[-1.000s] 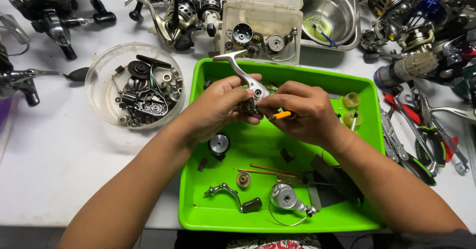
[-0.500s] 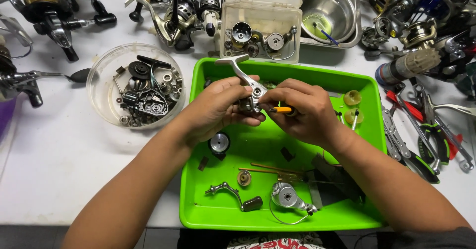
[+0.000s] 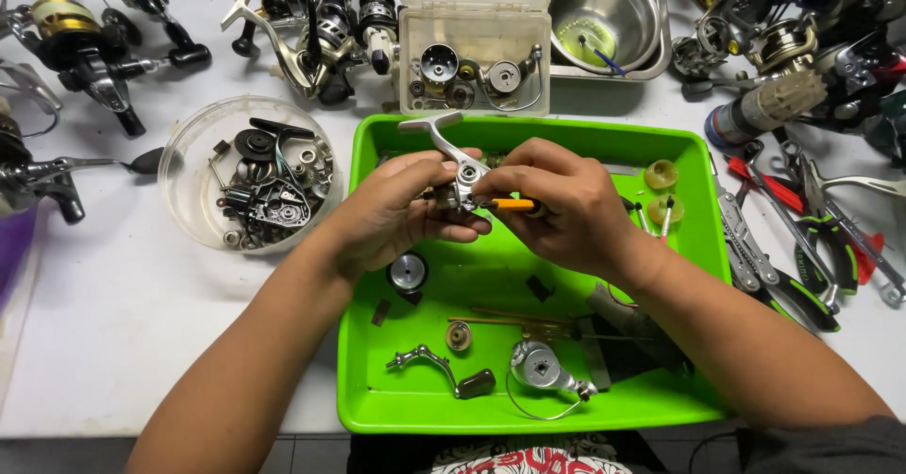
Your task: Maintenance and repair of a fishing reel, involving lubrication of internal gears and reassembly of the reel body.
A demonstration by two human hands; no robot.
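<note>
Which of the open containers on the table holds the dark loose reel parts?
The round clear plastic bowl, left of the green tray. The steel bowl holds only a yellowish smear, and the rectangular clear box holds mainly silver parts.

There is only one view, from a camera on the person's head. It looks almost straight down at the white bench (image 3: 123,342) from close above, and it faces away from the body. The green tray (image 3: 528,417) lies in the middle, and both forearms enter from the bottom edge. The far bench side reaches the top edge.
</note>
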